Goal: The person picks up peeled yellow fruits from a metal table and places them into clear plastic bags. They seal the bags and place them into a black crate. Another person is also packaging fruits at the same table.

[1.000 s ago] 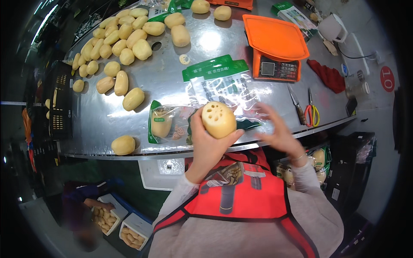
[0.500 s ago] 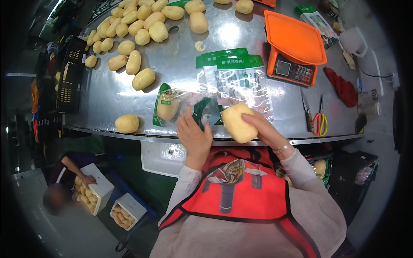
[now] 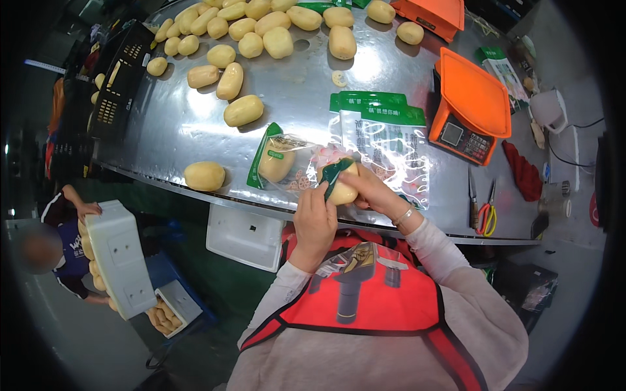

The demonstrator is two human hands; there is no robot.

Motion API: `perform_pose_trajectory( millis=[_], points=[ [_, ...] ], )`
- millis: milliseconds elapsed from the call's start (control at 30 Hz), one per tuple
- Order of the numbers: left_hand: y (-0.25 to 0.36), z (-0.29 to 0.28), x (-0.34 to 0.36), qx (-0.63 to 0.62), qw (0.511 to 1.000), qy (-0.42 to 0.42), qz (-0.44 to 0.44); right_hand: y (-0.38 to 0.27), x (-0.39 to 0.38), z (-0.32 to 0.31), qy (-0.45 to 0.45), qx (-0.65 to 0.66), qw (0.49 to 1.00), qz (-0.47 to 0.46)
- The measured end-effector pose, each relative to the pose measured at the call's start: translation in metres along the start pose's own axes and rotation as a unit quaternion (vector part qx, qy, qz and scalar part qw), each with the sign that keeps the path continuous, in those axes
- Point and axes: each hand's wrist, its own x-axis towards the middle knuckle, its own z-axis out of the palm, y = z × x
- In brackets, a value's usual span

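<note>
My right hand is closed around a pale yellow lotus root piece at the mouth of a clear, green-edged plastic bag. The fingers of my left hand pinch the green edge of that mouth, which lies partly over the piece. Another lotus root piece shows through the plastic at the bag's far left end. Just beyond my hands, several flat bags with green tops overlap on the metal table. A single lotus root piece rests near the front edge, left of the bag.
Lotus root pieces cover the table's far left. An orange scale, a knife, scissors and a red cloth are on the right. Below left, another person tilts a white foam box of lotus roots.
My right hand has brought the lotus root piece to the bag's mouth, and my left hand now grips the bag's edge there. The other person's foam box has been lifted and moved left.
</note>
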Motion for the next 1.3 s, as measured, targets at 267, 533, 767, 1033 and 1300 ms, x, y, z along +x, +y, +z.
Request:
perform_pose_trajectory(
  millis=[267,533,767,1033,1300],
  points=[
    [-0.007,0.001,0.010,-0.023,0.998,-0.007,0.052,0.048,0.066,0.006,0.140,-0.425,0.853,-0.267],
    [-0.018,-0.007,0.020,-0.072,0.995,-0.004,0.070,0.038,0.070,0.025,0.119,-0.244,0.956,-0.112],
    [-0.027,-0.029,0.035,-0.125,0.986,0.054,0.096,0.020,0.065,0.044,0.093,-0.239,0.955,-0.150],
    [-0.070,-0.094,0.084,-0.276,0.953,0.100,-0.074,-0.100,0.015,0.113,0.068,-0.417,0.871,-0.250],
    [-0.088,-0.127,0.113,-0.434,0.880,-0.058,-0.185,-0.073,0.018,0.055,0.155,-0.528,0.793,-0.261]
  ],
)
